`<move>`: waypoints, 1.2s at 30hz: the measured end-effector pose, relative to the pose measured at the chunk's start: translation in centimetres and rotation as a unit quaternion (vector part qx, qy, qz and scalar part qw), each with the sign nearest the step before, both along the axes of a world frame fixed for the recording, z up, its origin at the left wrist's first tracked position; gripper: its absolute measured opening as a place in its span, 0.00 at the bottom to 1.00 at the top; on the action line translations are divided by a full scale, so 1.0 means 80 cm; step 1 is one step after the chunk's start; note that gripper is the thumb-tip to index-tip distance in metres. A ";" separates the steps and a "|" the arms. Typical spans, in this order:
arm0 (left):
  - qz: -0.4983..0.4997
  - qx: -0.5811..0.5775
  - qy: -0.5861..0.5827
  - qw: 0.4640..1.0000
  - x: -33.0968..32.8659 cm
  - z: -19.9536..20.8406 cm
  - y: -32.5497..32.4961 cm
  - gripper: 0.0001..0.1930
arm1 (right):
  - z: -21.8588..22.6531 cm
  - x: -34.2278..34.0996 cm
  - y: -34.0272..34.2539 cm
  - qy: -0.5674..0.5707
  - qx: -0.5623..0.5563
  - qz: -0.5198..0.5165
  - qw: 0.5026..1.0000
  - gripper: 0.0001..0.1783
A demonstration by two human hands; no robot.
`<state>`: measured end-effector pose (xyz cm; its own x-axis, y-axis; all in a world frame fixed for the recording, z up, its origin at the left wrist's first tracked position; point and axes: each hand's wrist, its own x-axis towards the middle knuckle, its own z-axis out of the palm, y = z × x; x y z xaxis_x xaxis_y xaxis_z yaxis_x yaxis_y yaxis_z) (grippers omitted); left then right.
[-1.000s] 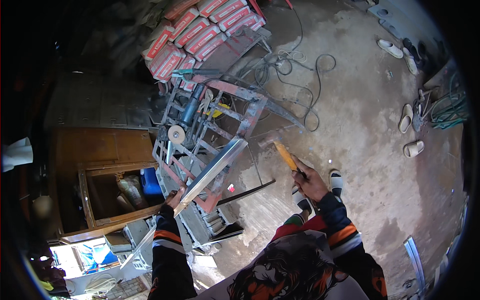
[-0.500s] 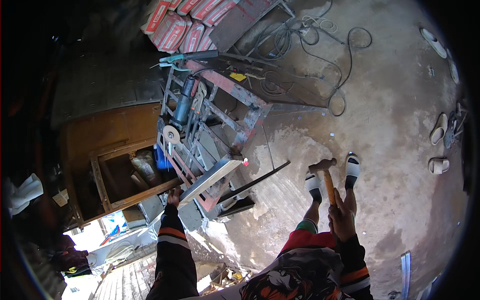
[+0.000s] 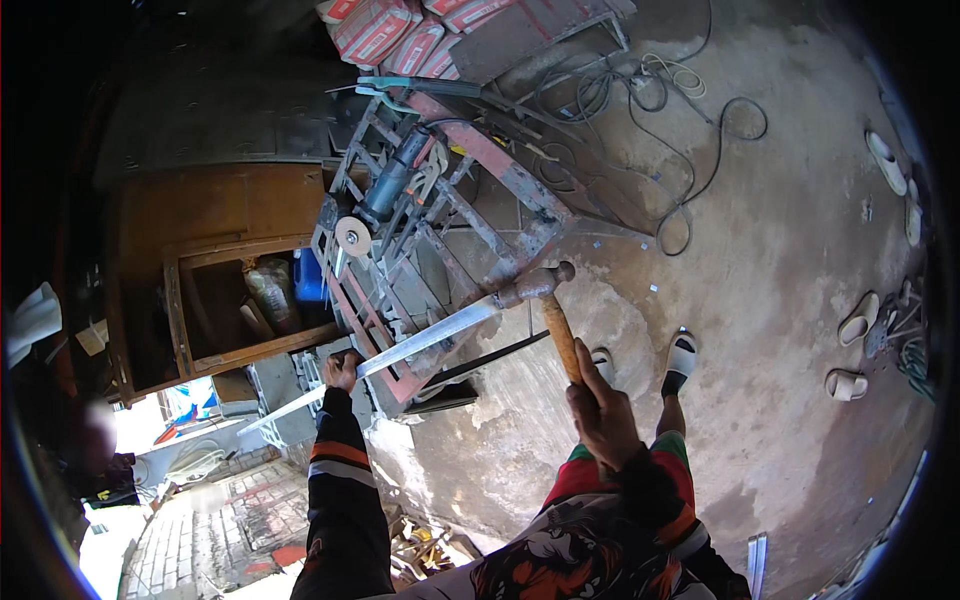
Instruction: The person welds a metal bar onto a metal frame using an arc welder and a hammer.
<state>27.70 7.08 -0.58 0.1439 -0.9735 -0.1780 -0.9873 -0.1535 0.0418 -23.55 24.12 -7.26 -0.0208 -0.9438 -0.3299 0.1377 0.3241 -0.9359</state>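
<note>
My left hand [image 3: 340, 372] is closed around a long, shiny metal bar [image 3: 430, 338] that slants across a rusty, paint-worn metal frame [image 3: 500, 165]. My right hand [image 3: 607, 420] grips a hammer [image 3: 561, 340] by its wooden handle. The hammer's dark head overlaps the bar's far right end in the picture; whether they touch I cannot tell. On the frame lie a blue-green angle grinder [image 3: 396, 178] with a pale disc, a pair of locking pliers [image 3: 430, 172] beside it, and a teal welding electrode holder [image 3: 430, 86].
Left of the frame stands a wooden cabinet [image 3: 215, 205] with an open compartment holding a blue container [image 3: 308, 275]. Stacked bags [image 3: 375, 32] are at the back. Cables [image 3: 690, 190] loop over the concrete floor. Slippers [image 3: 858, 318] lie at the right. A dark metal strip [image 3: 500, 352] lies below the bar.
My right hand has swung the hammer left and up, from above my feet to the bar's end. My left hand stays on the bar. The whole view has shifted slightly.
</note>
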 end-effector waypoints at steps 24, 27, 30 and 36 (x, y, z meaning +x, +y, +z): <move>0.069 -0.007 -0.110 0.992 -0.025 -0.012 0.004 0.26 | -0.010 -0.052 -0.014 0.076 -0.104 0.090 0.988 0.32; 0.036 0.012 -0.077 0.996 -0.035 0.006 0.004 0.28 | 0.021 -0.080 -0.006 0.162 -0.050 0.100 0.980 0.31; 0.064 0.005 -0.076 0.995 -0.037 0.026 0.012 0.27 | 0.084 -0.073 -0.011 0.231 -0.042 0.112 0.966 0.29; 0.036 0.016 -0.037 0.999 -0.055 0.042 0.019 0.30 | 0.135 -0.033 -0.081 0.420 -0.319 0.136 0.839 0.24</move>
